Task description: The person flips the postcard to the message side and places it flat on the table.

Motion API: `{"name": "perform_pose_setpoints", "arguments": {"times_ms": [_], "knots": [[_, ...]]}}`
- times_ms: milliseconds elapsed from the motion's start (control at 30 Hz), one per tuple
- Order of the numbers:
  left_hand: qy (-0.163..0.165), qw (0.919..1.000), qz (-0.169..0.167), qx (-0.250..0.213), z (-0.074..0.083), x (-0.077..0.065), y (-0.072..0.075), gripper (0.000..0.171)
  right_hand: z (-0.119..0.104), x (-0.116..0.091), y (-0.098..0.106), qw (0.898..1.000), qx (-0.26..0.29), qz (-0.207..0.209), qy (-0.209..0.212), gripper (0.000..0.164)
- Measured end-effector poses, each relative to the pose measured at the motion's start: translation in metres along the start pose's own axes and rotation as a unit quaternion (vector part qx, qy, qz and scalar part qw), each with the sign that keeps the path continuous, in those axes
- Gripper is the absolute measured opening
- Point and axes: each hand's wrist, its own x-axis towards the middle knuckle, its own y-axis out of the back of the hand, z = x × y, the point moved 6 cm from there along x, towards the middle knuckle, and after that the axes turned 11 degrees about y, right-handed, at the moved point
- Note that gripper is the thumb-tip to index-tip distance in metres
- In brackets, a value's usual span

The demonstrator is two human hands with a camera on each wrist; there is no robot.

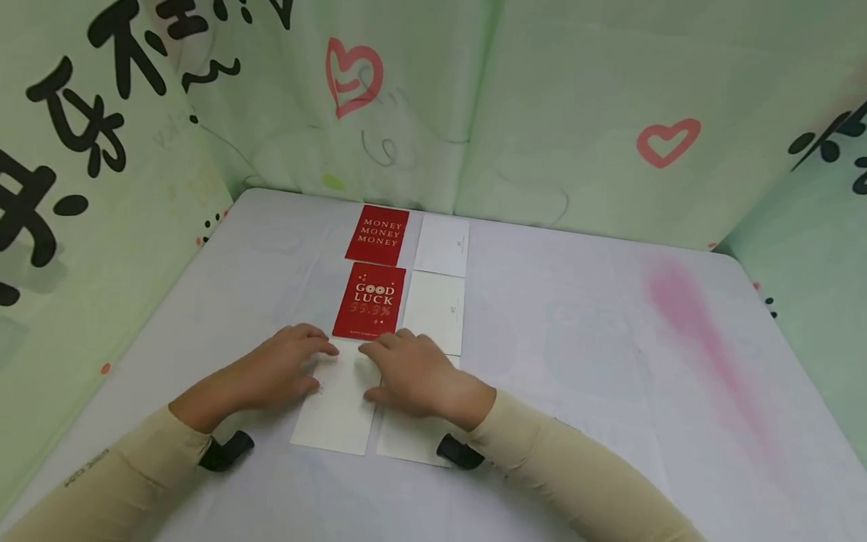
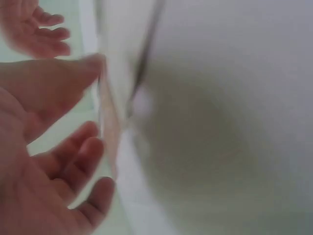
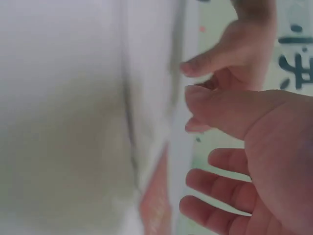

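Two rows of cards lie on a white table. Nearest me on the left is a white card (image 1: 333, 425), face blank but for small print. My left hand (image 1: 281, 370) is over its left edge, fingers loosely bent. Over its upper right side is my right hand (image 1: 413, 374), partly hiding another white card (image 1: 413, 439) beside it. No object shows between the fingers of the left hand (image 2: 49, 161) or the right hand (image 3: 264, 161) in the wrist views. Whether fingertips touch the card cannot be told. Just beyond lies a red "GOOD LUCK" card (image 1: 369, 301).
A red "MONEY" card (image 1: 378, 235) lies farthest back on the left. To its right are a white card (image 1: 442, 245) and, nearer, another white card (image 1: 435, 310). The white tabletop (image 1: 562, 421) bears a pink smear. Pale green curtain (image 1: 542, 113) encloses the back and sides.
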Motion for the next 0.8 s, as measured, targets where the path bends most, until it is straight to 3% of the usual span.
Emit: {"name": "perform_pose_setpoints", "arguments": {"times_ms": [133, 233, 467, 633, 800], "knots": [[0.015, 0.9993, 0.024, -0.025, -0.004, 0.024, 0.019, 0.055, 0.024, 0.009, 0.024, 0.999, 0.018, 0.034, -0.025, 0.063], [0.019, 0.9989, 0.029, -0.030, -0.007, 0.045, 0.026, 0.065, 0.043, 0.018, 0.027, 0.998, 0.025, 0.041, -0.048, 0.068], [0.034, 0.9992, -0.001, -0.020, -0.013, 0.084, 0.010, 0.069, 0.070, 0.038, 0.009, 0.996, 0.040, 0.016, -0.079, 0.075], [0.059, 0.9981, -0.016, -0.012, -0.015, 0.093, 0.002, 0.062, 0.078, 0.043, -0.002, 0.994, 0.038, -0.024, -0.099, 0.080], [0.076, 0.9968, -0.024, 0.000, -0.014, 0.093, 0.003, 0.062, 0.079, 0.045, -0.003, 0.994, 0.039, -0.033, -0.098, 0.085]]}}
